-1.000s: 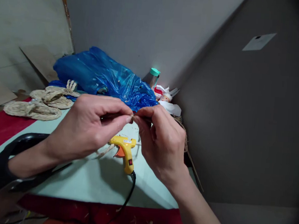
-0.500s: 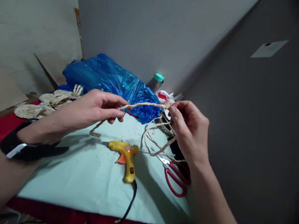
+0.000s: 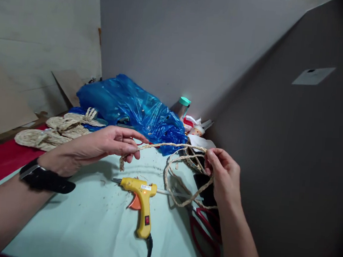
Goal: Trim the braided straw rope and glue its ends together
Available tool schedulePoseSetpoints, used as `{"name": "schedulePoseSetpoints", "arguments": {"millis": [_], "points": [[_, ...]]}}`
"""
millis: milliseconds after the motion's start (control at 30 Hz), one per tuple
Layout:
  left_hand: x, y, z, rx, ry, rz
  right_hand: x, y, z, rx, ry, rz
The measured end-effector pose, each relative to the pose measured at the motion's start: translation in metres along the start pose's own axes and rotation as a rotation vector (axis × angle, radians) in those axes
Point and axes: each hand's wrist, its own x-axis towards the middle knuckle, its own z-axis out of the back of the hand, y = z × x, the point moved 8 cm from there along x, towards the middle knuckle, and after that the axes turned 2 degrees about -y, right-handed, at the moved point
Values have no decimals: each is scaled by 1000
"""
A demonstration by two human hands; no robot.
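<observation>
A thin braided straw cord stretches between my two hands above the table. My left hand, with a black watch on its wrist, pinches the cord near one end, and a short tail dangles below the fingers. My right hand is closed on the cord farther along. From there the rest hangs in loose loops toward the tabletop. Below the cord lies a yellow glue gun with an orange trigger, a lit light and a clear glue stick in its back. Red-handled scissors lie beneath my right hand, partly hidden.
A blue plastic bag spreads along the back of the pale green table cover. Coiled braided straw pieces lie at the left. A bottle with a turquoise lid stands by the grey wall. The glue gun's black cable runs toward the front.
My right hand has shifted right, so a longer piece of cord spans between my hands. The view has tilted upward, and the things on the table appear lower.
</observation>
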Motion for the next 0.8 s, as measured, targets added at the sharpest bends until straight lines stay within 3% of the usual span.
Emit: {"name": "schedulePoseSetpoints", "arguments": {"millis": [200, 400, 567, 633, 667, 800], "points": [[-2, 14, 2, -350, -97, 73, -5, -22, -18, -153, 88, -2], [-6, 21, -7, -560, -174, 110, -11, -24, -21, -379, 66, 136], [-6, 24, -17, -661, -239, 105, -35, 17, -29, -485, -99, 447], [-6, 25, -18, -679, -282, 88, -59, 50, -40, -598, -170, 740], [-5, 26, -18, -684, -303, 77, -68, 60, -47, -622, -163, 814], [-3, 27, -10, -696, -356, 30, -84, 77, -54, -599, -147, 872]]}}
